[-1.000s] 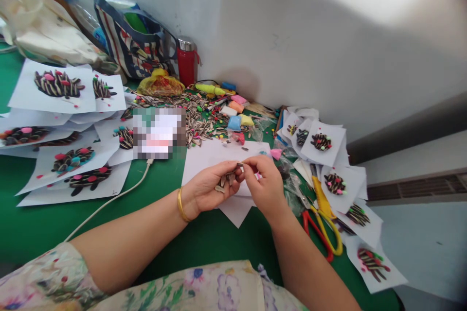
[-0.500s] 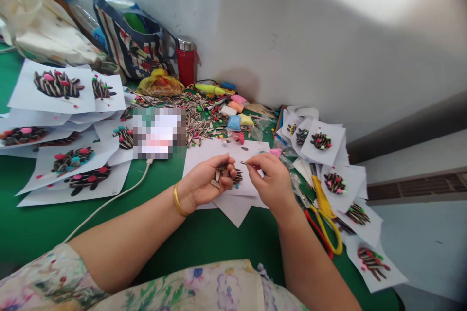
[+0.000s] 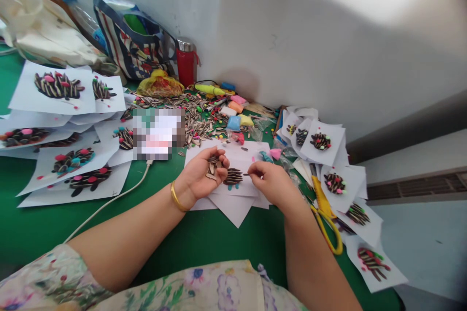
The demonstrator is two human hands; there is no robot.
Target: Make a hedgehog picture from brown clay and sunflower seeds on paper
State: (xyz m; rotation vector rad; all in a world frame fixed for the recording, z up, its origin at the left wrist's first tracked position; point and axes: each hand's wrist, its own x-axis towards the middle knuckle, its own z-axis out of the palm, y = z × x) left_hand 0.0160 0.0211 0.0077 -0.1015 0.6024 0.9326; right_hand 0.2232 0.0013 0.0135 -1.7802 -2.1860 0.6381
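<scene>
My left hand [image 3: 204, 172] is cupped, palm up, around several striped sunflower seeds [image 3: 211, 169]. My right hand [image 3: 272, 180] pinches a single sunflower seed [image 3: 246, 174] between thumb and fingers, its tip pointing left. Between both hands lies a hedgehog-like seed picture [image 3: 233, 176] with blue feet, on white paper [image 3: 237, 209]. The held seed is just right of that picture; whether it touches the paper I cannot tell. Part of the picture's left side is close behind my left fingertips. A lump of blue clay [image 3: 265, 156] lies beyond my right hand.
Loose seeds [image 3: 197, 126] and coloured clay packs [image 3: 235, 123] lie at the back. Yellow-handled scissors [image 3: 328, 228] are by my right forearm. Finished-looking seed pictures are stacked left [image 3: 54, 92] and right [image 3: 324, 143]. A white cable [image 3: 113, 199] crosses the green table [image 3: 153, 233].
My left hand has moved slightly left and up, uncovering more of the seed picture. My right hand has lowered, bringing its seed from above to beside the picture.
</scene>
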